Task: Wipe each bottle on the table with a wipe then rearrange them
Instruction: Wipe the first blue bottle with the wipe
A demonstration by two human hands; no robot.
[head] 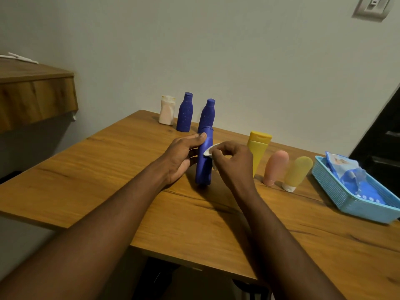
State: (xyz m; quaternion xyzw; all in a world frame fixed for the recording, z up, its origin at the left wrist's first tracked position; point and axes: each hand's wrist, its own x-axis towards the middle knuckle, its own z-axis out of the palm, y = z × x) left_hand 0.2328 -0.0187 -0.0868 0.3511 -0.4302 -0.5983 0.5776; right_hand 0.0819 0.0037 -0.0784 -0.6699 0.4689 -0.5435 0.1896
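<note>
My left hand (pixel 183 156) grips a tall blue bottle (pixel 204 169) standing on the wooden table (pixel 108 169). My right hand (pixel 231 163) pinches a small white wipe (pixel 209 151) against that bottle's right side. Behind it stand two more blue bottles (pixel 185 113) (pixel 207 115) and a small white bottle (pixel 167 110). To the right stand a yellow tube (pixel 258 148), a pink tube (pixel 276 167) and a pale yellow tube (pixel 296 173), all cap down.
A light blue basket (pixel 337 195) holding a pack of wipes (pixel 346 167) sits at the table's right edge. A wooden shelf (pixel 36 98) juts out at the left. The wall runs close behind the bottles.
</note>
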